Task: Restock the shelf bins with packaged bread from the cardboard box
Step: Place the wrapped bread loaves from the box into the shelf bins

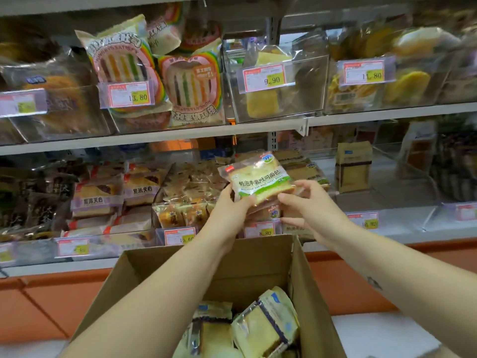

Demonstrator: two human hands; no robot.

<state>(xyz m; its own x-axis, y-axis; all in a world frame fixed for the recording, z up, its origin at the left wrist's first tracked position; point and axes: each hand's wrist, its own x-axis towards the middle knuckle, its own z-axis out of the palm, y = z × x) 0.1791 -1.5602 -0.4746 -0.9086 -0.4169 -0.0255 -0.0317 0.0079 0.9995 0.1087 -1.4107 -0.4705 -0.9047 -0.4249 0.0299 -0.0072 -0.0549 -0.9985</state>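
A green-and-white pack of toast bread [258,178] is held tilted above the lower-shelf bin [260,228] tagged 8.80. My left hand [228,210] grips its left lower edge. My right hand [307,202] pinches its right side, fingers curled round the wrapper. More packs of the same bread lie in the bin beneath it. The open cardboard box [247,262] stands below my arms, with several pale yellow bread packs [265,324] inside.
Clear bins with price tags line both shelves. Rainbow-striped cake packs [191,83] fill an upper bin. A brown bag [353,166] stands upright on the lower shelf to the right. An orange ledge [51,301] runs below the shelves.
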